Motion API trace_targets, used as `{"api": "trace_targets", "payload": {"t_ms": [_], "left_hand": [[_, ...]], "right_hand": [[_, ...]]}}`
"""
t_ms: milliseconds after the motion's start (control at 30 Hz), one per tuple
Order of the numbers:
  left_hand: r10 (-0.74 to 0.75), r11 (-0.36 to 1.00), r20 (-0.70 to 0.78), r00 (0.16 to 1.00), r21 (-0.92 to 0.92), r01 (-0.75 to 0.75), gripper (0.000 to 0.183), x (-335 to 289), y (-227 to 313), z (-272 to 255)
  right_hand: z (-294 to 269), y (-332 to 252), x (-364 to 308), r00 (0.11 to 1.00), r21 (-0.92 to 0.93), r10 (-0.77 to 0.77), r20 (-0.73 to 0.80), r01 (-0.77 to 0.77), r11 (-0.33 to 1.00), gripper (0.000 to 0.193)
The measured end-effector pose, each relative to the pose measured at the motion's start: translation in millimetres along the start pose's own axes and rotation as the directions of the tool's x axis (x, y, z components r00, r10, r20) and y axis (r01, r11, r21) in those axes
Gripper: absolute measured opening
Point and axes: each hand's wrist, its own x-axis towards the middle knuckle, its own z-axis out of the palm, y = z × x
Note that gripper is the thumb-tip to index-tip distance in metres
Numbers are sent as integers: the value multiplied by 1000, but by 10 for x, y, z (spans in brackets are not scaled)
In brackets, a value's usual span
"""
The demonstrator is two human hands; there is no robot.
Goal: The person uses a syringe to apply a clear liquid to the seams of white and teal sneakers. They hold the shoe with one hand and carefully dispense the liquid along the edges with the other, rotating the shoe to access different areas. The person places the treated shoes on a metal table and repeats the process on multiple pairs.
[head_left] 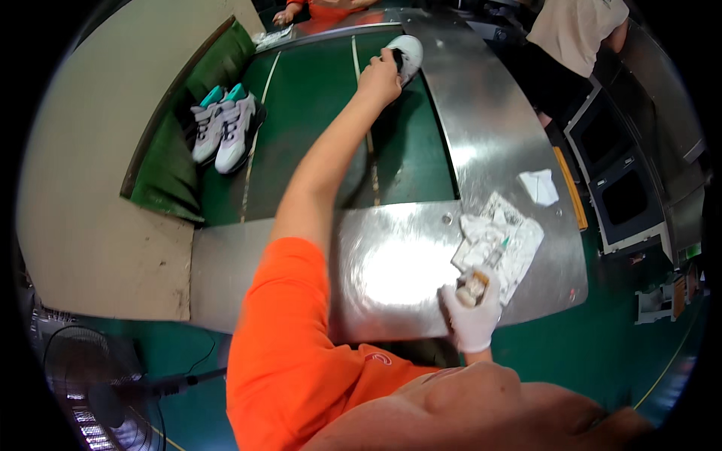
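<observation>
My bare left hand [380, 80] reaches far forward, its fingers closed on a white shoe [410, 51] with a dark opening, at the far right edge of a green belt [316, 128]. Near me on the right, my right hand [474, 316] wears a white glove. Its fingers curl round a small clear tube [493, 258] with a thin green tip and a brownish end; the exact kind is unclear. Beneath the tube, crumpled white cloths [519, 259] lie on the metal tabletop [511, 128]. A pair of white-and-black shoes [226, 129] with teal linings stands on the belt's left side.
Green padding [169, 150] on a board borders the belt's left. A folded white paper [539, 187] lies right of the cloths. Two other people, one in orange [323, 10] and one in beige [575, 34], are beyond the table. A fan [98, 391] stands lower left.
</observation>
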Motion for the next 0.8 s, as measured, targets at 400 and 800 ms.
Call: {"api": "trace_targets", "payload": {"t_ms": [400, 800], "left_hand": [[717, 695, 141, 682, -76, -715, 28, -3367, -169, -2541], [629, 773, 58, 776, -156, -615, 30, -3990, -277, -2442]], "right_hand": [[-186, -102, 41, 968, 219, 141, 207, -186, 958, 52], [-516, -532, 229, 845, -86, 287, 452, -279, 957, 46]]}}
